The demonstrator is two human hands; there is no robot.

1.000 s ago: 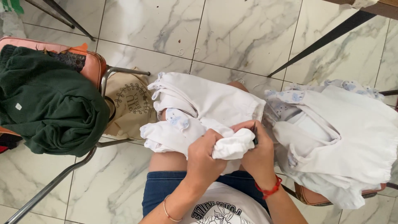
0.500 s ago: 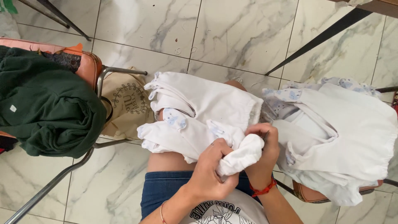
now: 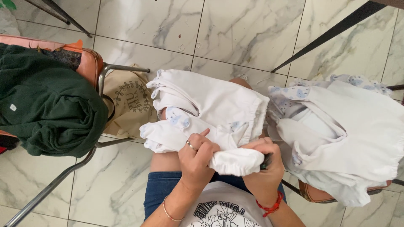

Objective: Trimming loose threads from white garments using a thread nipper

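A small white garment with pale blue printed patches lies across my lap. My left hand, with a ring and a thin bracelet, grips its bunched near end. My right hand, with a red cord at the wrist, closes on the same bunched cloth from the right side. The folded white body of the garment spreads away from me over my knees.
A heap of white clothes rests on a seat at my right. To my left a chair carries a dark green garment, with a beige printed bag beside it. Marble floor tiles lie beyond.
Both hands have shifted toward me along the white garment, bunching its near end into a tighter roll. The view has tilted slightly.
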